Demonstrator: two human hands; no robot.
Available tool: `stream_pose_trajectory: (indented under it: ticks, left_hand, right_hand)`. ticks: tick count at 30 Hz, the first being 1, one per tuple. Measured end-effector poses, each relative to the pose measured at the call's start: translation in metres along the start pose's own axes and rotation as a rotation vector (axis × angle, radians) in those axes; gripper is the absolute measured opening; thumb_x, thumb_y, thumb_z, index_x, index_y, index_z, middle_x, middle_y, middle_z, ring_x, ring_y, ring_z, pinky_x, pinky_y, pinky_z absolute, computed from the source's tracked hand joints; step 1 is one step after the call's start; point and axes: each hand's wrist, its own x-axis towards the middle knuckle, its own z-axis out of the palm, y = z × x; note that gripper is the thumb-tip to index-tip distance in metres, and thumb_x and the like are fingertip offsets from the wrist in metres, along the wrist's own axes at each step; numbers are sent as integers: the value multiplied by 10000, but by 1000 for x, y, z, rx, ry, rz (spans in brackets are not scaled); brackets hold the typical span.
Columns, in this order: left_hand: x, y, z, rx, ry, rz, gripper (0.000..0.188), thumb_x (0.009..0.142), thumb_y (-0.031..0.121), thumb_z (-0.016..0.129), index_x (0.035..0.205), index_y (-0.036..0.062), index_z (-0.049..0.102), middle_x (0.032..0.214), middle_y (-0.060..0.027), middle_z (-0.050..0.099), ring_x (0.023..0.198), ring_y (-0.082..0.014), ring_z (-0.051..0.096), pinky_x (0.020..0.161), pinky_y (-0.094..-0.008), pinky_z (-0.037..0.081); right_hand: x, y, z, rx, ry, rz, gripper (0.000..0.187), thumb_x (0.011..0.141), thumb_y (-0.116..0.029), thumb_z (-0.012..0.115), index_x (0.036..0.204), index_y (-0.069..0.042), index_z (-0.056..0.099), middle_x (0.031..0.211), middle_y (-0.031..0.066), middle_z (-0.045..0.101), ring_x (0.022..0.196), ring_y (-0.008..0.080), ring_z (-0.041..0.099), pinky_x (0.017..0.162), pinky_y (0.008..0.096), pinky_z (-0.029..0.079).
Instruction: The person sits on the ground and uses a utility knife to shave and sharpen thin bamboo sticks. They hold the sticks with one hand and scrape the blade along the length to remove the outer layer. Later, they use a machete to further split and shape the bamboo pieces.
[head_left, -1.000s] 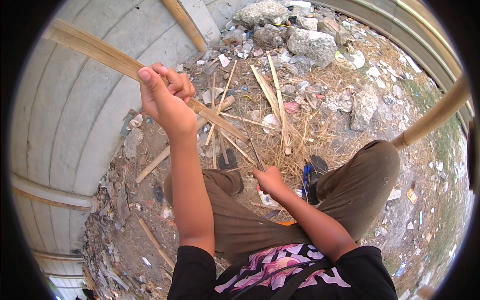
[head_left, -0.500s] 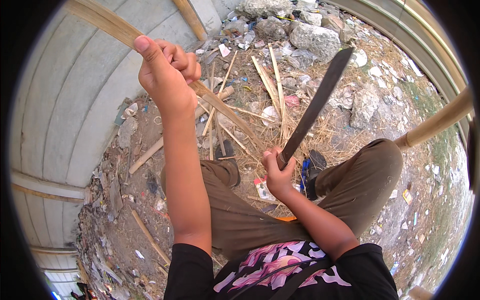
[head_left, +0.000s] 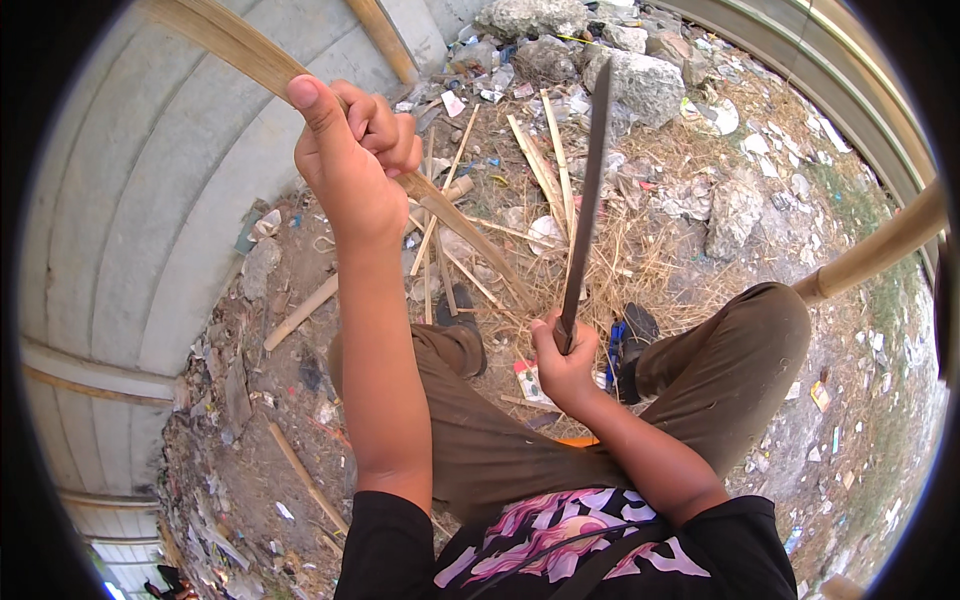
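Note:
My left hand [head_left: 360,160] is closed round a long bamboo strip [head_left: 470,238], which runs from the upper left down toward the ground between my feet. In my right hand [head_left: 563,365] is a machete [head_left: 590,190], gripped by its handle. Its long dark blade points up and away from me, seen nearly edge-on. The strip's lower end lies just beyond my right hand, left of the blade; whether they touch I cannot tell. Several split bamboo strips [head_left: 540,165] lie on the ground ahead, among dry shavings [head_left: 625,265].
A concrete panel wall [head_left: 150,190] rises on the left. Large rocks [head_left: 632,85] and litter lie at the far side. A bamboo pole [head_left: 870,248] slants in at the right beside my knee. My bent legs [head_left: 720,350] frame the working spot. A short bamboo piece [head_left: 302,312] lies at left.
The machete blade has swung left and turned from showing its flat side to nearly edge-on. My left hand and the bamboo strip have shifted slightly right.

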Motion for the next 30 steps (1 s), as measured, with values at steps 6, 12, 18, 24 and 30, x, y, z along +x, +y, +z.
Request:
stream_pose_trajectory:
  ticks: [6, 12, 18, 24, 30]
  left_hand:
    - [10, 1, -23, 10, 40, -9, 637, 933, 723, 467, 696, 165, 274, 567, 60, 176, 485, -76, 131, 459, -272, 117]
    - [9, -4, -24, -6, 13, -12, 642, 928, 725, 470, 693, 158, 279, 568, 57, 186, 484, -78, 145, 461, -273, 120]
    - [11, -3, -16, -37, -43, -17, 649, 926, 736, 456, 689, 158, 275, 569, 57, 169, 480, -82, 141, 459, -274, 106]
    - [8, 2, -43, -96, 5, -39, 630, 950, 717, 443, 690, 176, 252, 562, 65, 161, 488, -81, 98, 454, -283, 86]
    - [2, 1, -39, -89, -17, -28, 631, 938, 727, 442, 693, 173, 264, 567, 64, 167, 492, -80, 110, 459, -280, 98]
  right_hand:
    - [-3, 10, -4, -257, -131, 728, 372, 882, -239, 621, 614, -16, 494, 521, -2, 456, 500, 89, 396, 470, 302, 321]
    - [9, -96, 9, 34, -102, -69, 345, 915, -133, 644, 624, -34, 487, 526, -17, 437, 486, 56, 360, 458, 285, 304]
    - [1, 6, 13, 211, 30, 68, 340, 956, -98, 571, 645, -66, 436, 541, -6, 445, 473, 76, 419, 446, 286, 332]
    - [23, 5, 9, -226, -130, 459, 330, 861, -188, 634, 605, -44, 484, 520, 5, 485, 466, 105, 496, 453, 283, 374]
    - [11, -89, 6, 19, -12, -79, 434, 945, -112, 639, 571, -94, 420, 524, -51, 434, 495, 46, 371, 465, 277, 282]
